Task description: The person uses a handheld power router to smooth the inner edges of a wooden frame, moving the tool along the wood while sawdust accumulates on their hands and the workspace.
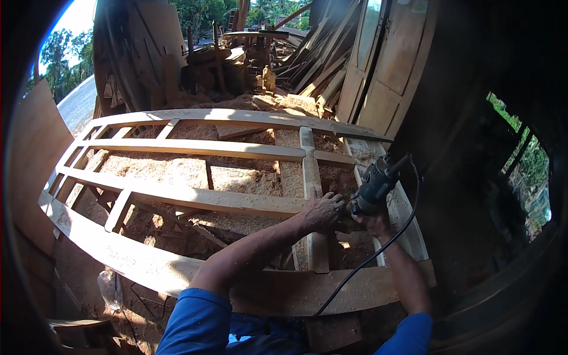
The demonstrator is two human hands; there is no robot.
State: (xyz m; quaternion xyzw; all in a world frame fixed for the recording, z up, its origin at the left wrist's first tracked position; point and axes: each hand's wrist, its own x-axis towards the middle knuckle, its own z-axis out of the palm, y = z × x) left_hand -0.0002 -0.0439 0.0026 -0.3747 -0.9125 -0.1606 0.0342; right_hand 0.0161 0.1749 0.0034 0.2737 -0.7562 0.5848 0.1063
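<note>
A large pale wooden frame [236, 203], with long rails and short crosspieces like a door or window frame, lies flat before me. My right hand [374, 225] is wrapped round the lower part of a dark corded power tool [377, 188]. It is cylindrical, perhaps a router, and tilts up to the right over the frame's right end. Its working end is hidden between my hands. My left hand [324, 210] rests over the upright crosspiece [312, 171], just left of the tool. Its fingers are bent, and what they grip is hidden.
The tool's black cord [378, 253] loops down past my right forearm. Sawdust [171, 168] covers the ground under and behind the frame. Timber planks [322, 53] and panelled doors [387, 65] lean at the back right. A clear plastic bag [110, 290] hangs at the near left.
</note>
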